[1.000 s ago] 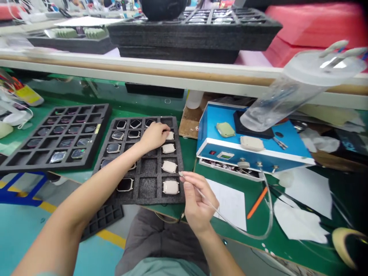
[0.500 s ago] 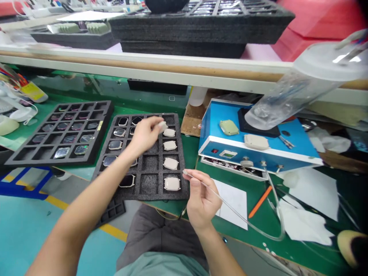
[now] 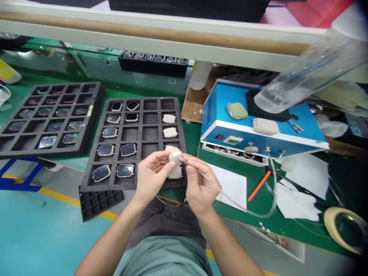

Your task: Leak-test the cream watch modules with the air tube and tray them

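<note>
A small cream watch case is pinched between the thumb and fingers of my left hand, above the right column of a black foam tray. My right hand grips a clear thin tube, and the tube's tip meets the right side of the case. More cream cases, such as this cream case, lie in the tray's right column. Watches with dark screens, such as this dark-screened watch, fill most of the two left columns.
A second foam tray of dark screens stands at the left. At the right are a blue machine, a white paper, an orange stick and a tape roll. A shelf edge crosses above.
My left hand has come back from the tray's top right with a cream case and now holds it at the tube tip. The view has tilted down.
</note>
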Action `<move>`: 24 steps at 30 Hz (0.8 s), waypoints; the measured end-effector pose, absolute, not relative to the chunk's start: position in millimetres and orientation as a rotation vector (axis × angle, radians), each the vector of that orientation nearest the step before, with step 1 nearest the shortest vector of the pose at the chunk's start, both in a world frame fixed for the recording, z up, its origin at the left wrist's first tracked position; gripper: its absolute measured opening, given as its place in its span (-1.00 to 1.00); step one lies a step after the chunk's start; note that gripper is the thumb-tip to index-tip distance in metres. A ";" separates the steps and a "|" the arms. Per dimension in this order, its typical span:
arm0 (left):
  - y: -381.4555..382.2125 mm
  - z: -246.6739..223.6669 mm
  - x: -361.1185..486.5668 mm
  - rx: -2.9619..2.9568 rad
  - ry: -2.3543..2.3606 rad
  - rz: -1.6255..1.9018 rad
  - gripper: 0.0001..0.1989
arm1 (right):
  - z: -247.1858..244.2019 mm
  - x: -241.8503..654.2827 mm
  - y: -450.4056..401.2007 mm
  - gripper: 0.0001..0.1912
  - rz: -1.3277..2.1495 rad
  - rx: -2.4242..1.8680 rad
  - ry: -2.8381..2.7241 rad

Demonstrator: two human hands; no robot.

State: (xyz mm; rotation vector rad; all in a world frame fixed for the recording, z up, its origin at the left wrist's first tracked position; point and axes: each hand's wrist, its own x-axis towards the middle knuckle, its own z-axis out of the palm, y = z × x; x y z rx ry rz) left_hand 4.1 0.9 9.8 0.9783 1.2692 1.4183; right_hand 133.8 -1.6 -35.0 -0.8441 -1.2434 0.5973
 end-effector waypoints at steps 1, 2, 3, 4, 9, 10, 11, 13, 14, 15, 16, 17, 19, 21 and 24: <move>0.0 10.0 4.5 0.982 1.271 1.420 -0.68 | -34.8 134.0 -1.6 -0.77 0.595 -0.848 -1.248; -1.1 10.0 5.0 0.986 1.274 1.421 -0.68 | -34.6 134.2 -1.7 -0.77 0.591 -0.854 -1.253; -2.0 9.9 5.6 0.990 1.277 1.424 -0.69 | -34.4 134.4 -1.7 -0.77 0.587 -0.860 -1.257; -2.8 9.7 6.2 0.991 1.278 1.428 -0.69 | -34.2 134.6 -1.7 -0.77 0.583 -0.862 -1.259; -3.4 8.3 8.0 0.982 1.262 1.451 -0.73 | -32.7 135.1 -1.3 -0.74 0.580 -0.855 -1.259; -3.3 8.3 8.0 0.981 1.255 1.455 -0.74 | -32.3 135.1 -1.2 -0.73 0.582 -0.854 -1.258; -3.2 8.4 8.1 0.981 1.249 1.457 -0.74 | -31.9 135.2 -1.1 -0.73 0.583 -0.853 -1.258; -3.2 8.9 8.3 0.981 1.249 1.455 -0.75 | -31.2 135.3 -0.9 -0.74 0.578 -0.854 -1.259; -3.3 9.2 8.4 0.980 1.252 1.452 -0.75 | -30.9 135.4 -0.8 -0.75 0.572 -0.859 -1.262; -3.4 9.3 8.5 0.979 1.257 1.448 -0.74 | -30.7 135.4 -0.7 -0.76 0.565 -0.866 -1.266; -3.6 9.4 8.6 0.978 1.261 1.445 -0.74 | -30.6 135.5 -0.7 -0.78 0.558 -0.873 -1.269; -3.8 9.4 8.7 0.978 1.263 1.444 -0.74 | -30.5 135.5 -0.6 -0.78 0.554 -0.879 -1.272; -4.1 9.0 8.7 0.981 1.264 1.441 -0.73 | -30.5 135.6 -0.5 -0.79 0.549 -0.884 -1.275; -4.4 8.4 8.5 0.988 1.261 1.442 -0.73 | -30.5 135.7 -0.4 -0.80 0.546 -0.883 -1.277; -4.5 7.9 8.4 0.995 1.252 1.452 -0.75 | -30.1 136.0 -0.3 -0.79 0.542 -0.881 -1.282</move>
